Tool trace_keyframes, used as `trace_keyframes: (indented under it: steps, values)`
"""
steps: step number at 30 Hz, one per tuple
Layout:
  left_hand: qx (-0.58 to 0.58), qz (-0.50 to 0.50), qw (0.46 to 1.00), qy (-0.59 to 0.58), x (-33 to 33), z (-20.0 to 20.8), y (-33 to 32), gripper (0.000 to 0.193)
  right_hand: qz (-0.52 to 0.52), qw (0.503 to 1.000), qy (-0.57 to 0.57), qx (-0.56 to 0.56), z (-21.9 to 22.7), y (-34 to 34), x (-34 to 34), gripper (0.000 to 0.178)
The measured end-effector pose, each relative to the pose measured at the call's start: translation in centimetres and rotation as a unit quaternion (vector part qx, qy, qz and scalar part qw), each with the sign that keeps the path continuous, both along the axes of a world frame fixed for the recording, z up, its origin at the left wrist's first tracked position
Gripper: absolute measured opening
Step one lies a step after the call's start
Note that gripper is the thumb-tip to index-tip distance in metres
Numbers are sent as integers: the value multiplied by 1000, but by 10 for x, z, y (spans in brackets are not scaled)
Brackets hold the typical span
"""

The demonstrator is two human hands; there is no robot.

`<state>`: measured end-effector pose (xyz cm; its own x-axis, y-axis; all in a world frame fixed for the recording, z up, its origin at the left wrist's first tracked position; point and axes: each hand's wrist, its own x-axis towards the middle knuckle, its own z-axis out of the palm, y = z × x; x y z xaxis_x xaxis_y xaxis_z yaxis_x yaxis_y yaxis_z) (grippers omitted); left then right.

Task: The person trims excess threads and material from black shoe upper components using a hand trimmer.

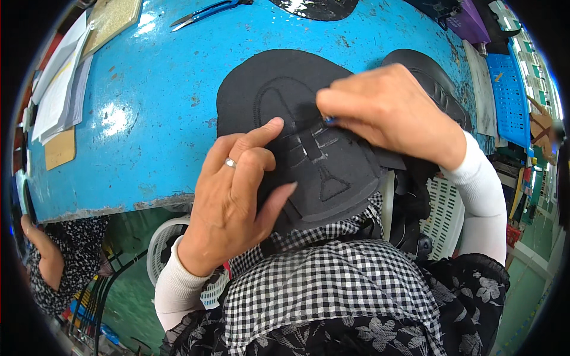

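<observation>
A flat black piece [309, 142] with stitched lines lies at the near edge of the blue tabletop [148, 118], partly hanging over the person's checked apron [320, 285]. The left hand [237, 190] lies flat on it with fingers spread, pressing down, likely so it does not slide. The right hand [386, 110] bends over from the right, its fingers pinched shut on a small blue-tipped marker [329, 120] touching the piece. Scissors [202, 13] lie at the far edge.

We see a soft, matt black cloth piece [309, 142] with stitched lines, on a shiny blue painted table [148, 118] that looks chipped and scratched, near shiny metal scissors [202, 13]
</observation>
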<state>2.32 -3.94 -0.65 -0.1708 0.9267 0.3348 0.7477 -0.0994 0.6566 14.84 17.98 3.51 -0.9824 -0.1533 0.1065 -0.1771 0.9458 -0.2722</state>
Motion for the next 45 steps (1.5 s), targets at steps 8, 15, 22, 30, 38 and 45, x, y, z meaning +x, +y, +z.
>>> trace_keyframes:
  steps: [8,15,22,30,38,45]
  values:
    - [15,55,997,-59,3,-4,0,45,49,994,-34,-92,5,12,13,23]
    - [6,-13,988,154,24,7,-6,47,-120,961,-64,-242,6,-7,-4,14]
    - [-25,26,983,182,32,-2,-7,63,-67,947,-110,-295,-2,-6,-10,10]
    - [-24,27,979,202,35,-4,-8,64,-78,963,-97,-240,-8,-10,-19,12]
    - [-67,44,968,239,34,4,3,53,-149,959,-70,-231,-9,-9,-19,19]
    - [-90,-22,986,138,-1,15,8,43,-180,940,14,-290,8,-22,8,12]
